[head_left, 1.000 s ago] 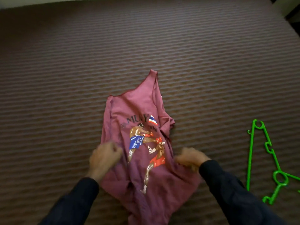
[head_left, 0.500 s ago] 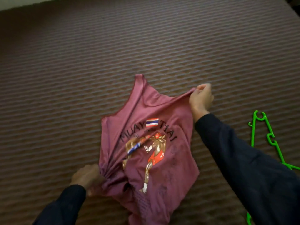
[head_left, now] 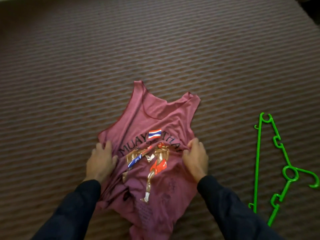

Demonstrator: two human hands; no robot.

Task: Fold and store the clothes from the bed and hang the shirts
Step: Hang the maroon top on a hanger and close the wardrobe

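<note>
A maroon tank top [head_left: 155, 118] with a Muay Thai print lies face up on the striped brown bedspread [head_left: 155, 49], its straps pointing away from me. My left hand [head_left: 101, 160] rests on the shirt's left side below the armhole, fingers spread over bunched cloth. At the right side my right hand [head_left: 196, 158] has its fingers curled into a fold of the fabric. The cloth between the hands is wrinkled across the print. A green plastic hanger [head_left: 270, 163] lies flat on the bed to the right of the shirt, apart from both hands.
The bedspread stretches far ahead and to the left. A strip of pale wall shows at the top left corner, and a dark gap lies at the top right corner beyond the bed's edge.
My right hand let go of the right strap and came back down to the shirt's right side. My left hand moved up onto the left side. Both straps now lie spread out.
</note>
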